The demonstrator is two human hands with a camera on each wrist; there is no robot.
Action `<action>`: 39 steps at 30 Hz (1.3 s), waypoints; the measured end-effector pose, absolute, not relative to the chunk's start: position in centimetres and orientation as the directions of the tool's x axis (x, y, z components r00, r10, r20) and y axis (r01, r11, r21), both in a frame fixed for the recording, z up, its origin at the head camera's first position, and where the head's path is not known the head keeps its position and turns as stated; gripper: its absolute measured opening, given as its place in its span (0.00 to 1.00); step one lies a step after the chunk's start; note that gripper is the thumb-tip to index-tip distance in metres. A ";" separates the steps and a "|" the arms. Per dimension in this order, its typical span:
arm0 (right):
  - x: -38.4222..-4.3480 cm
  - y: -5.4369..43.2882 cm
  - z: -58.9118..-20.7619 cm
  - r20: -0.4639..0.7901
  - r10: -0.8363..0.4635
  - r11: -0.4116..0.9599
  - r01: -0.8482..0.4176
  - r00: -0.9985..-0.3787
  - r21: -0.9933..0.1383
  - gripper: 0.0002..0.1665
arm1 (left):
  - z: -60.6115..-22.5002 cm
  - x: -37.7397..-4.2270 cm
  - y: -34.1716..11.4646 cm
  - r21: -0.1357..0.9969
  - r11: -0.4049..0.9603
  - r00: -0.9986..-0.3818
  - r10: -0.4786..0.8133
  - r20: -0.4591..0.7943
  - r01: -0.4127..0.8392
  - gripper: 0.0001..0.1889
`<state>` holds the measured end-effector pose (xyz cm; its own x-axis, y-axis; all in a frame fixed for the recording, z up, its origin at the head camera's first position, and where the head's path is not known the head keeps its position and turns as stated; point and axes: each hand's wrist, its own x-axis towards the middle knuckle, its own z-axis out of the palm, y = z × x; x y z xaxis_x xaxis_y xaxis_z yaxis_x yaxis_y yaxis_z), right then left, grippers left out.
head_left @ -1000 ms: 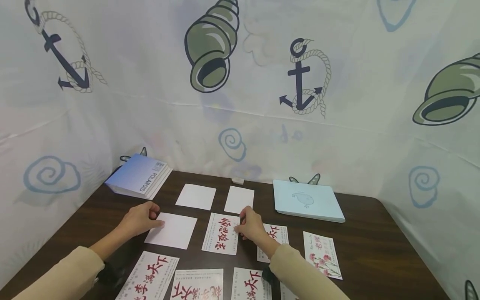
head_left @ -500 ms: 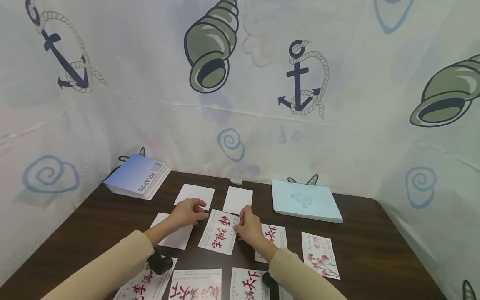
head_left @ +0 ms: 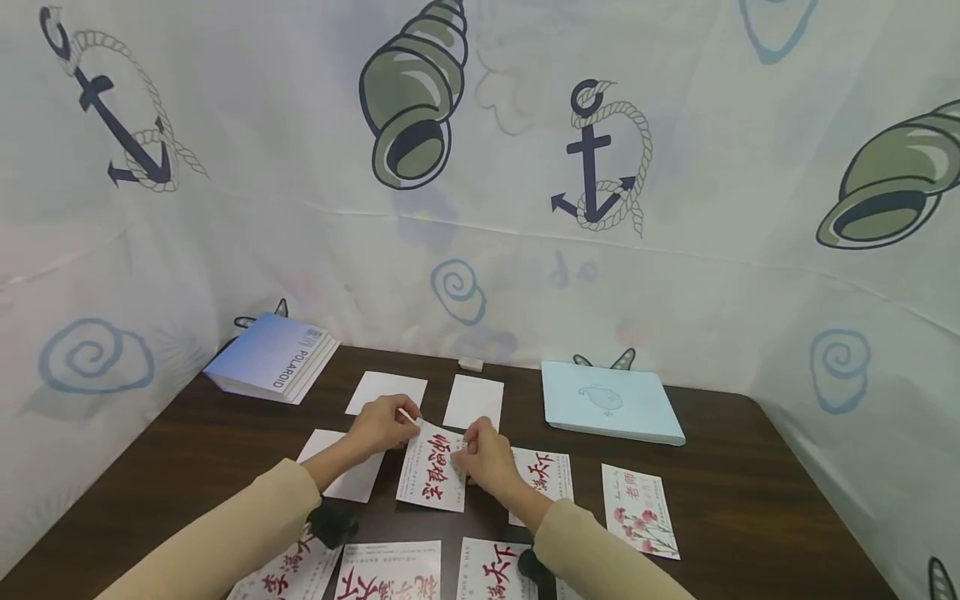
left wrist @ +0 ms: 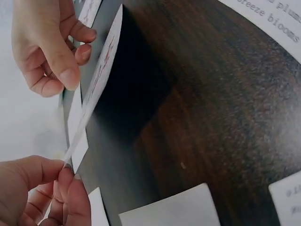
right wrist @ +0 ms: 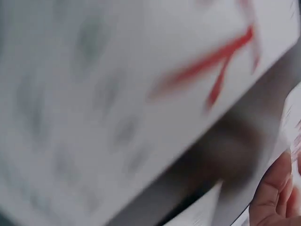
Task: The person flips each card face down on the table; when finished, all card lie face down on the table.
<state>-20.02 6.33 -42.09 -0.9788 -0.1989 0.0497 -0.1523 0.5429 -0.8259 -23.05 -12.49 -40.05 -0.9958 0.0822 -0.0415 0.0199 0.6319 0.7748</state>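
Note:
In the head view, my left hand (head_left: pixel 382 423) pinches the upper left corner of a white greeting card (head_left: pixel 431 479) with red brush characters. The left wrist view shows this card (left wrist: pixel 101 80) tilted edge-on off the dark table, its corner between the thumb and fingers of my left hand (left wrist: pixel 49 188). My right hand (head_left: pixel 486 457) is at the card's right edge, its fingertips overlapping the card in the head view. From the left wrist, that right hand (left wrist: pixel 49 52) has its thumb apart from its loosely bent fingers, beside the card.
Blank white cards (head_left: pixel 474 402) lie behind the hands. More red-lettered cards (head_left: pixel 390 568) lie in front, and a flower card (head_left: pixel 640 510) lies to the right. A blue POLAROID album (head_left: pixel 266 357) stands back left; a light blue book (head_left: pixel 611 402) lies back right, before a hanging cloth.
My left hand has moved right from a blank card to the lettered card and taken its upper corner. The lettered card has turned and tilted up; my right hand has shifted slightly left.

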 end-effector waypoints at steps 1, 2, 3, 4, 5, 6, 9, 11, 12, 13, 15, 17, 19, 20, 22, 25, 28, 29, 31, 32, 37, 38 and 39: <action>-19.7 6.0 -42.0 0.047 -0.214 0.528 -0.156 -0.976 -0.835 0.14 | -39.9 -23.0 -12.5 0.773 0.634 -0.996 0.081 -0.048 0.014 0.07; -19.4 5.6 -41.9 0.048 -0.230 0.518 -0.164 -0.972 -0.840 0.13 | -39.7 -23.0 -12.5 0.775 0.632 -0.995 0.081 -0.055 0.008 0.08; -19.1 5.1 -41.7 0.048 -0.245 0.505 -0.170 -0.968 -0.846 0.13 | -39.5 -23.0 -12.5 0.777 0.629 -0.995 0.081 -0.061 0.004 0.08; -18.8 4.7 -41.6 0.048 -0.255 0.498 -0.174 -0.966 -0.850 0.13 | -39.4 -23.0 -12.5 0.781 0.624 -0.995 0.080 -0.067 -0.002 0.08; -18.5 4.3 -41.4 0.045 -0.261 0.491 -0.173 -0.964 -0.854 0.14 | -39.2 -23.0 -12.4 0.785 0.619 -0.994 0.082 -0.071 -0.005 0.08; -18.3 3.9 -41.2 0.040 -0.264 0.483 -0.168 -0.964 -0.859 0.16 | -39.0 -23.0 -12.4 0.790 0.613 -0.994 0.087 -0.074 -0.005 0.08; -17.7 2.9 -40.8 0.044 -0.253 0.491 -0.168 -0.966 -0.855 0.21 | -38.6 -23.0 -12.2 0.800 0.600 -0.991 0.108 -0.074 0.006 0.08; -17.5 2.6 -40.5 0.048 -0.247 0.492 -0.168 -0.968 -0.854 0.22 | -38.2 -22.9 -12.0 0.802 0.597 -0.991 0.116 -0.073 0.011 0.08; -17.4 2.4 -40.5 0.051 -0.246 0.494 -0.170 -0.968 -0.852 0.22 | -38.1 -22.9 -12.0 0.801 0.599 -0.990 0.121 -0.071 0.016 0.08; -17.3 2.4 -40.3 0.053 -0.247 0.495 -0.173 -0.968 -0.851 0.21 | -38.0 -22.9 -12.0 0.798 0.602 -0.990 0.125 -0.071 0.018 0.08; -17.2 2.3 -40.2 0.056 -0.253 0.486 -0.177 -0.966 -0.856 0.20 | -37.8 -22.8 -11.9 0.797 0.604 -0.990 0.123 -0.074 0.015 0.08; -17.1 2.4 -40.0 0.056 -0.264 0.461 -0.177 -0.963 -0.870 0.18 | -37.7 -22.7 -11.8 0.799 0.601 -0.989 0.123 -0.078 0.012 0.08; -16.9 2.5 -39.9 0.050 -0.276 0.418 -0.167 -0.960 -0.893 0.16 | -37.7 -22.7 -11.9 0.809 0.588 -0.989 0.131 -0.074 0.017 0.08; -16.9 2.6 -39.8 0.041 -0.279 0.384 -0.151 -0.959 -0.911 0.15 | -37.7 -22.7 -11.9 0.819 0.573 -0.988 0.138 -0.073 0.020 0.08; -16.7 2.7 -39.7 0.027 -0.280 0.315 -0.118 -0.960 -0.942 0.14 | -37.9 -22.6 -12.0 0.848 0.529 -0.983 0.172 -0.068 0.034 0.07; -16.5 3.1 -39.5 0.018 -0.264 0.216 -0.077 -0.964 -0.973 0.13 | -38.4 -22.4 -12.5 0.907 0.420 -0.964 0.254 -0.081 0.034 0.12; -16.1 3.7 -39.4 0.053 -0.243 0.161 -0.094 -0.969 -0.982 0.12 | -39.2 -21.8 -13.0 0.943 0.332 -0.927 0.353 -0.126 -0.002 0.19; -16.0 3.9 -39.3 0.066 -0.233 0.150 -0.103 -0.970 -0.983 0.12 | -39.5 -21.5 -13.1 0.946 0.323 -0.912 0.382 -0.147 -0.017 0.20; -15.9 4.4 -39.3 0.081 -0.215 0.131 -0.111 -0.973 -0.985 0.12 | -40.0 -20.9 -13.2 0.944 0.325 -0.895 0.405 -0.186 -0.049 0.24; -15.8 4.6 -39.3 0.081 -0.205 0.127 -0.108 -0.975 -0.986 0.12 | -40.2 -20.6 -13.1 0.940 0.334 -0.896 0.396 -0.200 -0.063 0.25; -15.8 6.0 -40.0 0.043 -0.171 0.165 -0.072 -0.984 -0.984 0.13 | -40.9 -19.8 -12.6 0.893 0.439 -0.965 0.179 -0.191 -0.095 0.25; -15.9 6.3 -40.2 0.032 -0.167 0.188 -0.064 -0.985 -0.980 0.13 | -41.0 -19.8 -12.6 0.880 0.465 -0.976 0.134 -0.174 -0.093 0.24; -16.0 6.6 -40.5 0.021 -0.166 0.213 -0.057 -0.986 -0.975 0.13 | -41.1 -19.8 -12.5 0.864 0.497 -0.984 0.102 -0.149 -0.080 0.23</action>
